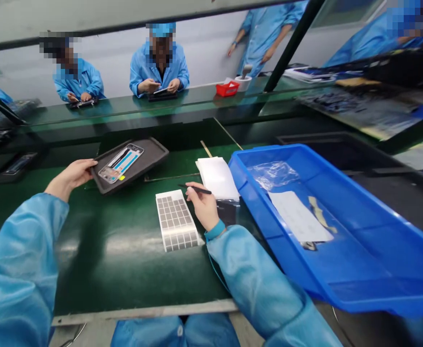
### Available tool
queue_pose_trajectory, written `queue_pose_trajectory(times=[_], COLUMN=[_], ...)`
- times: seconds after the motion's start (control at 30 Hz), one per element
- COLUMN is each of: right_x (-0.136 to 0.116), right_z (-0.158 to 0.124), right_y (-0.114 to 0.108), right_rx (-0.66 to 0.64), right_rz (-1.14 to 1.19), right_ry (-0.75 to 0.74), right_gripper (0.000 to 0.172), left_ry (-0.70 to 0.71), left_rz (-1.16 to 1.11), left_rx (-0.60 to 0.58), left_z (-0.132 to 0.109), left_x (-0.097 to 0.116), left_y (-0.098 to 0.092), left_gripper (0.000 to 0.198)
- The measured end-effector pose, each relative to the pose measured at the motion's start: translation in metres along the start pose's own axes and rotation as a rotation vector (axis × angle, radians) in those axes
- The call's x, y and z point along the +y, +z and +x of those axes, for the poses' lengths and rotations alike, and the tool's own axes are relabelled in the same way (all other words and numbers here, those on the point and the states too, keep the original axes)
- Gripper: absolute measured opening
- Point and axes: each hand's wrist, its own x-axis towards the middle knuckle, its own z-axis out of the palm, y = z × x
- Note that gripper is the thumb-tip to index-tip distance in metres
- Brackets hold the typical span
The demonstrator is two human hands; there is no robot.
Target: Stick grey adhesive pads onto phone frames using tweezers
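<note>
My left hand [74,176] pinches the left edge of a black tray [149,153], which is tilted above the green work surface. In the tray lies a phone frame [121,164] with blue strips and a small yellow tab. Dark tweezers [200,190] are held in my right hand [204,207], their tip pointing left. Just left of that hand, a sheet of grey square stickers [177,220] lies flat on the table. A stack of white sheets [218,177] sits just beyond the right hand. A blue wrist strap with a cord circles my right wrist.
A large blue bin [356,250] on the right holds clear plastic, a white paper and scraps. Another black tray with a phone part [19,164] is at far left. Co-workers in blue coats sit across the bench, near a red basket [227,88]. A slanted post [294,46] rises at back right.
</note>
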Motion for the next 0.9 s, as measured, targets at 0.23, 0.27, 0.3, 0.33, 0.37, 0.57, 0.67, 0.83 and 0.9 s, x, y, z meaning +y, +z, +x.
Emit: queue_pose_trajectory(times=[0.23,0.27,0.3,0.33,0.37,0.57,0.67,0.83,0.9], right_x=[0.000,0.001,0.002,0.003,0.004,-0.002,-0.009,-0.012,-0.008], right_z=[0.003,0.003,0.004,0.004,0.005,0.006,0.010,0.020,0.021], right_y=[0.002,0.002,0.002,0.002,0.002,0.001,0.001,-0.002,-0.002], right_rx=[0.011,0.005,-0.001,-0.007,-0.011,-0.063,-0.119,-0.165,-0.180], right_rz=[0.111,0.125,0.135,0.139,0.137,0.029,-0.036,-0.162,-0.207], right_ry=[0.050,0.062,0.074,0.084,0.094,0.135,0.155,0.129,0.107], right_gripper=[0.033,0.033,0.032,0.031,0.031,0.035,0.033,0.024,0.022], left_ry=[-0.296,-0.335,-0.364,-0.376,-0.362,0.180,0.447,0.940,0.992], left_rz=[0.295,0.324,0.366,0.420,0.496,0.996,1.041,1.245,1.311], left_rx=[-0.462,-0.513,-0.563,-0.610,-0.655,-0.918,-0.789,-0.785,-0.808], left_z=[-0.019,-0.020,-0.023,-0.025,-0.028,-0.054,-0.076,-0.121,-0.132], left_x=[-0.012,-0.015,-0.018,-0.021,-0.024,-0.042,-0.056,-0.088,-0.100], left_y=[-0.021,-0.014,-0.004,0.007,0.019,0.087,0.106,0.125,0.128], left_gripper=[0.034,0.037,0.036,0.034,0.029,0.012,0.031,0.051,0.064])
